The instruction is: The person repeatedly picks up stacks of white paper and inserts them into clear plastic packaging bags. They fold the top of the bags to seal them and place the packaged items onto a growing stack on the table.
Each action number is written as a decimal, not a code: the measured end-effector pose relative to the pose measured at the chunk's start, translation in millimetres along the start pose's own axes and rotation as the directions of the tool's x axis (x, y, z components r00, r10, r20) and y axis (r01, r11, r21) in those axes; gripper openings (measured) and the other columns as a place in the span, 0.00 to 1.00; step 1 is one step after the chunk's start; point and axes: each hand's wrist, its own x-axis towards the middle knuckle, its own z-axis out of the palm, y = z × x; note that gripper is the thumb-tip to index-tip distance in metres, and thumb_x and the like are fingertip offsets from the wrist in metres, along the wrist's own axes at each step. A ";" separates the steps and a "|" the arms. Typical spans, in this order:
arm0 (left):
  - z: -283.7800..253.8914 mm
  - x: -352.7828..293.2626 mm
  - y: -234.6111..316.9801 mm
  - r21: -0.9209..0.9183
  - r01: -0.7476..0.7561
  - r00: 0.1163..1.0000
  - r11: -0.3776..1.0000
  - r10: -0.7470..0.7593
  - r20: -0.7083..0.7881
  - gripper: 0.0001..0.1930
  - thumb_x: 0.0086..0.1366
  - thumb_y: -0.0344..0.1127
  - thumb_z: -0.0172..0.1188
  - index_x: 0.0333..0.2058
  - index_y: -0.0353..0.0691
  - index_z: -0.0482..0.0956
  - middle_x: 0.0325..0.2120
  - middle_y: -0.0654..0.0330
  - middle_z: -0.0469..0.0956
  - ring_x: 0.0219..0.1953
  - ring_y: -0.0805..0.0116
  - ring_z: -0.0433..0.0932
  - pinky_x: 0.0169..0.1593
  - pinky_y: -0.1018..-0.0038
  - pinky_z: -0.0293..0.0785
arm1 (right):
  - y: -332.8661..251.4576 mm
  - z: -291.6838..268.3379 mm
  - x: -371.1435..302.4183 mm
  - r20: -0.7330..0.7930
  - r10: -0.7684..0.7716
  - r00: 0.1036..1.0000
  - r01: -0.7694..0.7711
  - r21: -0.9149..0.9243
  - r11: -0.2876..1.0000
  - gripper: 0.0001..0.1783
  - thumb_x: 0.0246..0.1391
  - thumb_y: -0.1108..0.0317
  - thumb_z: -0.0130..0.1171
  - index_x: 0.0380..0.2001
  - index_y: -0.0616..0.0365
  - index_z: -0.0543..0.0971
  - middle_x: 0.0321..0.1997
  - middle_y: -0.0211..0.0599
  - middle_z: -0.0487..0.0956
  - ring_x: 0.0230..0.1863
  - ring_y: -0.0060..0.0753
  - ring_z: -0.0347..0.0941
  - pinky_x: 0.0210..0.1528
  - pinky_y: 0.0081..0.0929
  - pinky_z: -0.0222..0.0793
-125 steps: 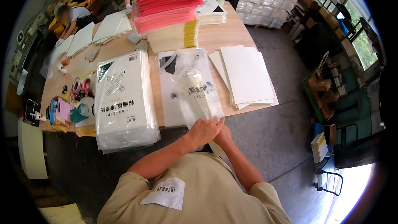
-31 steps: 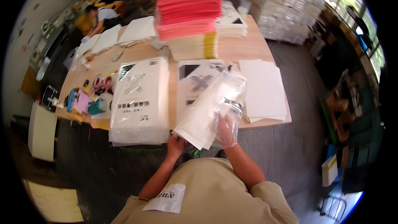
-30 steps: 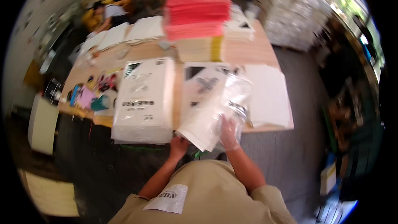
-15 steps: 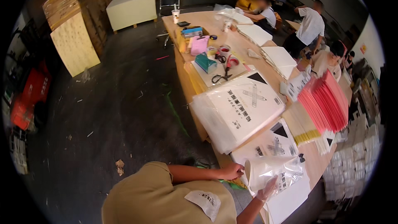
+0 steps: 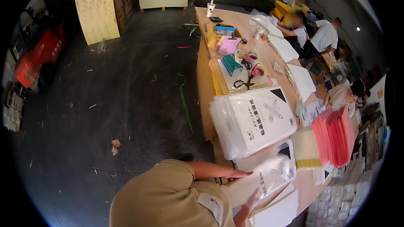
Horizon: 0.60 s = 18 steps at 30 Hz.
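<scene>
A printed clear plastic packet of drawing paper (image 5: 269, 177), blurred by motion, lies over the near end of the table. My left hand (image 5: 240, 173) stretches its fingers out flat along the packet's left side. On the packet's lower edge, my right hand (image 5: 252, 200), in a thin clear glove, rests with fingers extended. White sheets (image 5: 277, 212) lie beside and below my right hand. Just beyond, a thick stack of similar printed packets (image 5: 256, 120) spreads its clear plastic flaps toward the table's left edge.
Pink sheets (image 5: 332, 136) and cream sheets (image 5: 306, 147) stand stacked to the right. Farther up lie scissors (image 5: 244, 83), tape rolls (image 5: 257, 70) and a drink cup (image 5: 211, 9). Several people work at the far right. A red forklift (image 5: 40, 61) stands on the left.
The packet, curled up between my hands before, now lies flatter over the pile. My left hand has opened from a closed grip to straight fingers. The view has swung left.
</scene>
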 end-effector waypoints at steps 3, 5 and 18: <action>-5.9 71.4 -53.2 -0.047 -0.305 0.952 0.951 0.303 -0.034 0.38 0.61 0.61 0.60 0.64 0.44 0.65 0.61 0.58 0.69 0.61 0.60 0.69 0.61 0.65 0.65 | 53.2 -3.0 20.5 -0.087 -0.436 0.896 0.397 -0.289 0.871 0.46 0.55 0.42 0.60 0.63 0.71 0.62 0.58 0.63 0.71 0.54 0.58 0.72 0.56 0.45 0.69; -13.0 117.8 -94.8 -0.166 -0.420 0.901 0.892 0.389 -0.191 0.29 0.58 0.41 0.65 0.59 0.41 0.72 0.52 0.55 0.78 0.56 0.63 0.74 0.56 0.65 0.71 | 37.0 0.9 23.4 -0.067 -0.361 0.930 0.267 -0.553 0.789 0.50 0.55 0.42 0.59 0.65 0.73 0.57 0.62 0.66 0.66 0.57 0.61 0.69 0.60 0.46 0.67; -39.4 107.5 -106.7 -0.036 -0.174 0.883 0.984 0.140 -0.449 0.34 0.56 0.34 0.62 0.61 0.38 0.63 0.42 0.51 0.80 0.42 0.58 0.79 0.45 0.65 0.75 | -16.0 -13.6 -73.3 0.456 -0.383 0.803 0.569 -0.777 0.270 0.48 0.49 0.54 0.64 0.63 0.78 0.58 0.72 0.66 0.52 0.73 0.60 0.47 0.71 0.46 0.49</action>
